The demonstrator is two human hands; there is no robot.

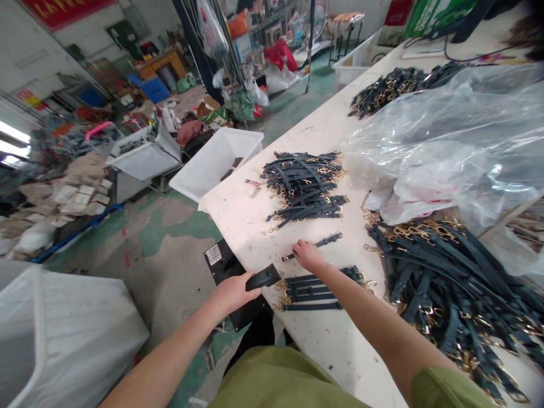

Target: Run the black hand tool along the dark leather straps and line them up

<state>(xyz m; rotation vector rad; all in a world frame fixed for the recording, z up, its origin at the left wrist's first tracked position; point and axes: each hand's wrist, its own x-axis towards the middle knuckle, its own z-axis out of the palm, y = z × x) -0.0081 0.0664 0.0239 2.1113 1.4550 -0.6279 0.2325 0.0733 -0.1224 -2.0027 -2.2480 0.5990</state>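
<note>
The left hand [233,293] grips a black handheld object [264,277] at the edge of a pale table [242,212]. The right hand [309,256] rests on a short dark strap [330,239], beside a row of similar straps [312,293].

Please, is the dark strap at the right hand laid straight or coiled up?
Laid straight: the dark strap shows in line on both sides of the right hand. The part under the hand is hidden.

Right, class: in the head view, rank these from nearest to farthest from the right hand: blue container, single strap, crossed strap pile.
1. Single strap: under the right hand.
2. Crossed strap pile: farther up the table.
3. Blue container: background, picture's upper left.
</note>
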